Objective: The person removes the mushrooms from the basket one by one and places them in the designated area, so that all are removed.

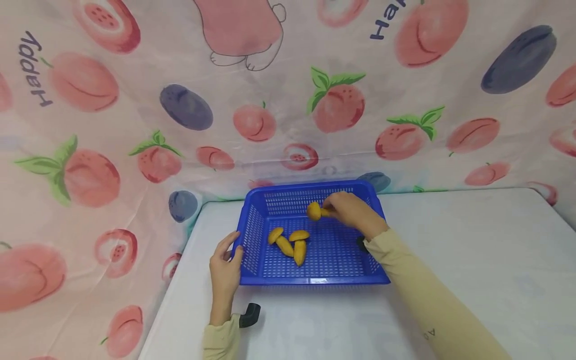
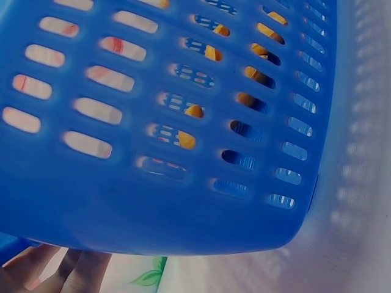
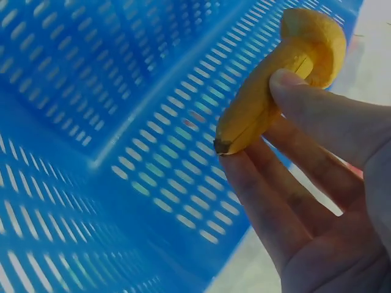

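Observation:
A blue plastic basket [image 1: 279, 281] with slotted walls stands on the white table. Two yellow mushrooms lie on its floor: one [image 1: 284, 245] tilts to the left, and the other [image 1: 299, 251] lies beside it. My right hand [image 1: 348, 210] pinches a third yellow mushroom [image 3: 256, 107] by its stem, thumb on one side and fingers on the other, above the right part of the basket. At the basket's left side, my left hand [image 1: 226, 270] grips the rim. Only some fingers [image 2: 85, 271] show past the rim in the left wrist view; yellow bits appear through the slots.
White tabletop [image 1: 463, 240] extends to the right of the basket and in front of it. Behind rises a pink cloth [image 1: 288, 100] printed with fruit, close to the basket's back edge. A dark wrist mount [image 1: 250, 315] sticks out from the left sleeve.

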Tool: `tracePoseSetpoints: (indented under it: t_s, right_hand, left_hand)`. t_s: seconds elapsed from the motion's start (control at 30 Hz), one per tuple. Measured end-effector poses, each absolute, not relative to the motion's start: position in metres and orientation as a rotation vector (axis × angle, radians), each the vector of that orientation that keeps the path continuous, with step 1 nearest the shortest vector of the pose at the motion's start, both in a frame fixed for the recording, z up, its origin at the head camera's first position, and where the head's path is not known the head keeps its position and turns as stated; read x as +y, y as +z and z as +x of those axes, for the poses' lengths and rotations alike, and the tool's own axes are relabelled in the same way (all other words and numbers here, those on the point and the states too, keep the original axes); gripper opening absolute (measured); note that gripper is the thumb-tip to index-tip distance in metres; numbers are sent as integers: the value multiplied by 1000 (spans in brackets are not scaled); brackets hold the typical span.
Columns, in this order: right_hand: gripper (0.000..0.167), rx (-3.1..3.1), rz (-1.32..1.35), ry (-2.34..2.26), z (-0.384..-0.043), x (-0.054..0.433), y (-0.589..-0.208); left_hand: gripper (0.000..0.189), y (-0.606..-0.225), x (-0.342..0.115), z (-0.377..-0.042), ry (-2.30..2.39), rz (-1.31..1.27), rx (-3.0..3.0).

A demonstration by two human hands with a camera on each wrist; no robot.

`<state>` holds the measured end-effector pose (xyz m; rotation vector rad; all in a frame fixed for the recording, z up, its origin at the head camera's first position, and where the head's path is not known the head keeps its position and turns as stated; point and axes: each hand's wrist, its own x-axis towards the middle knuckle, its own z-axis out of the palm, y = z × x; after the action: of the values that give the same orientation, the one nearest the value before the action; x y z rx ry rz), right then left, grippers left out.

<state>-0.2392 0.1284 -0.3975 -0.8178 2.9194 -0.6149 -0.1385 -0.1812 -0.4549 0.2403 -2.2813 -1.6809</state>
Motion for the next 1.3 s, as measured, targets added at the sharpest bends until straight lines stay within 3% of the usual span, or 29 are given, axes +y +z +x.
tracePoseSetpoints:
  t_s: [0.47, 0.77, 1.3]
  right_hand:
    - [9, 2998, -841, -530, -231, 130, -381]
    - [14, 3019, -824, -539, -222, 133, -373]
    - [18, 3072, -794, -628, -210, 153, -373]
  left_hand:
    - [37, -457, -180, -142, -1664, 195, -2247]
    - [37, -418, -165, -125, -1652, 210, -2275]
    - [38, -440, -173, -134, -1683, 286, -2284]
